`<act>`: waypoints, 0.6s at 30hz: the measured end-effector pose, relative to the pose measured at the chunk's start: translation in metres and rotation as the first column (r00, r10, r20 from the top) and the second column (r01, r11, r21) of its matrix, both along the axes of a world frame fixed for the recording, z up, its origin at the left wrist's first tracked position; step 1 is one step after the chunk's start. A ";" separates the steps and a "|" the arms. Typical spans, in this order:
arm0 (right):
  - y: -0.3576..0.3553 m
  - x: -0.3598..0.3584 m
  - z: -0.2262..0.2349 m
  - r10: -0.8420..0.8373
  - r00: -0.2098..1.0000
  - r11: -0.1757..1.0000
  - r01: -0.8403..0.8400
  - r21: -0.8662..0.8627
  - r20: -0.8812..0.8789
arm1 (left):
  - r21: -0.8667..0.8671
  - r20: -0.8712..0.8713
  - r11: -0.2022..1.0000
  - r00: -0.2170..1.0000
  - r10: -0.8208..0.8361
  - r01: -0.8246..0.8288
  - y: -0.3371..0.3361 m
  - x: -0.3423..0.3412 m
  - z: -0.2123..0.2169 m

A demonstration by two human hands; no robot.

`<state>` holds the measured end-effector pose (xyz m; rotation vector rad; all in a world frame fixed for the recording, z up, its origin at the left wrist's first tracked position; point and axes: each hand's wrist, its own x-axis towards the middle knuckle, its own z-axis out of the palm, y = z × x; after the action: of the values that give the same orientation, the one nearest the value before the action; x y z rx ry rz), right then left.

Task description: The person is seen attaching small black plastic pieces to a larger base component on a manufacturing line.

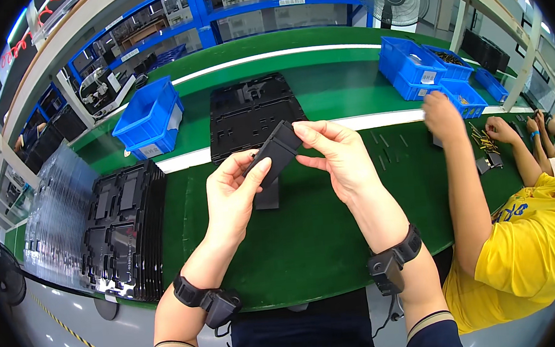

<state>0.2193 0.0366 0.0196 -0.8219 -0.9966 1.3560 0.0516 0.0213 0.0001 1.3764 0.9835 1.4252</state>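
A flat black rectangular part [277, 152] with a ridged end is tilted in the air in front of me. My left hand [228, 195] grips its lower left side between thumb and fingers. At its upper right corner, the fingertips of my right hand [343, 158] pinch the edge. Below, a second dark block [268, 198] rests on the green mat, partly hidden by the held part. Just beyond my hands lies a black moulded tray [253, 113] with shaped recesses, straddling the white strip.
Left stand stacked black trays [125, 231] and clear plastic trays [56, 223]. Blue bins [148, 118] sit behind them, with more blue bins [412, 68] far right. A co-worker in a yellow shirt [525, 252] reaches across on the right, near small brass-coloured pieces [482, 139] and thin strips [382, 149].
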 end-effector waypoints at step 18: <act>0.004 0.023 0.016 0.221 0.967 0.969 -0.204 -0.137 0.125 | -0.132 -0.002 0.985 0.994 -0.113 0.112 0.000 -0.012 0.014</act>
<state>0.2426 0.0406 0.0355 -0.9322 -1.1450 1.5732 0.0398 0.0208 0.0138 1.3213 0.9728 1.2484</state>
